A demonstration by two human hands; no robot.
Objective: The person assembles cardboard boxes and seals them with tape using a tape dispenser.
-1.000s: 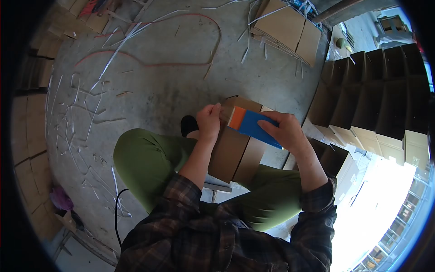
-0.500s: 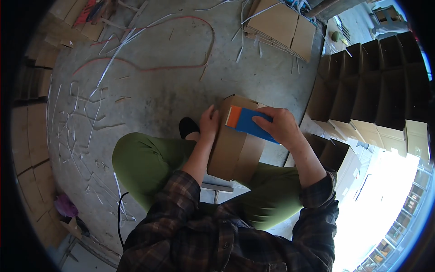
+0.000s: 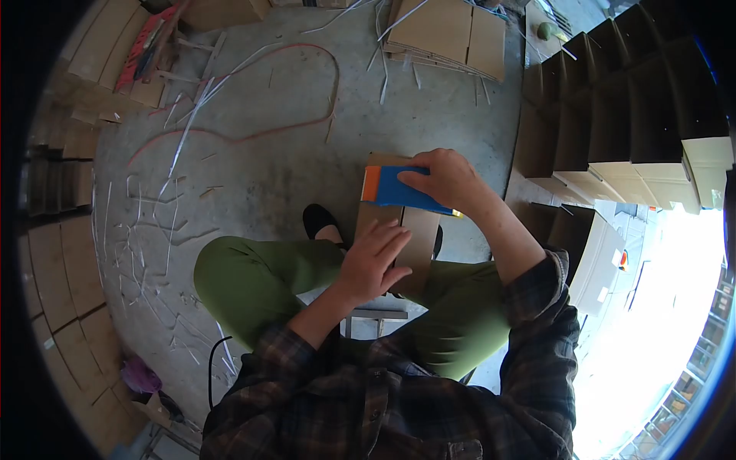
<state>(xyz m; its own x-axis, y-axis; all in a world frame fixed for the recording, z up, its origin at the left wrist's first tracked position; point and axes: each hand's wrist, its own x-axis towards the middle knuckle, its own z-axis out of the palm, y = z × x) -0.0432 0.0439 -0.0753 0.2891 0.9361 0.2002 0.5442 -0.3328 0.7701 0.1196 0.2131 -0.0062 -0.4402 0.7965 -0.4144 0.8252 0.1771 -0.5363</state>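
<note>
We find the right hand (image 3: pixel 448 179) gripping the blue-and-orange tool (image 3: pixel 410 193) over the carton (image 3: pixel 420 241); the left hand (image 3: pixel 372 261) is open, fingers spread, contact uncertain. We advise keeping the tool level, the carton steady.

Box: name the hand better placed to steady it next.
Probably the left hand: it looks empty, with open fingers over the near part of the box. The right hand is busy gripping the blue tool.
</note>
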